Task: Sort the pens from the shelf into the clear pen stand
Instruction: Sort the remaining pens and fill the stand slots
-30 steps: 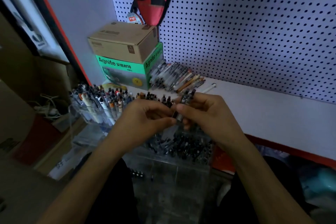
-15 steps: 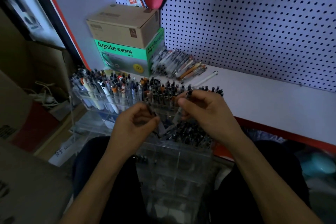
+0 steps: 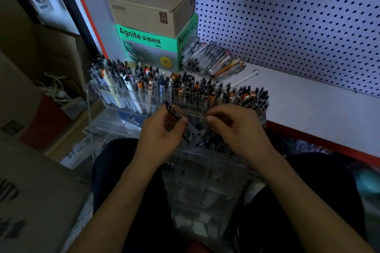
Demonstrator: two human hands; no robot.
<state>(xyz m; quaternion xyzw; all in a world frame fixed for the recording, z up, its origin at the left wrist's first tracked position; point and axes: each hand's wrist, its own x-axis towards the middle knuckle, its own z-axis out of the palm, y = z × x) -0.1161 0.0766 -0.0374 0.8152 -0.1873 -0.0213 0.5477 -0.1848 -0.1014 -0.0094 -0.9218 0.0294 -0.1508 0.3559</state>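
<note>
Both hands at the clear pen stand, a dark pen in the left

Plainly, from the head camera: the left hand (image 3: 162,137) has its fingers curled round a dark pen (image 3: 173,111), pinching it so the pen tilts up and to the left above the knuckles; the right hand (image 3: 236,127) is just beside it, fingers curled and pressed together at the tips, and whether they pinch something thin and clear I cannot tell. Both hands hang over the clear pen stand (image 3: 205,181), which sits between the person's knees; its back row is packed with upright pens (image 3: 185,90), caps up, and a lower compartment under the right hand holds a cluster of dark pens (image 3: 211,141); the front compartments look bare but for a few small dark bits. Behind the stand runs the white shelf (image 3: 308,104); on it lies a loose pile of pens (image 3: 211,59) against the green box (image 3: 148,47), and a single white pen (image 3: 246,76) lies just beside the pile. A brown carton (image 3: 148,8) sits on the green box; a white pegboard (image 3: 298,16) backs the shelf.
</note>
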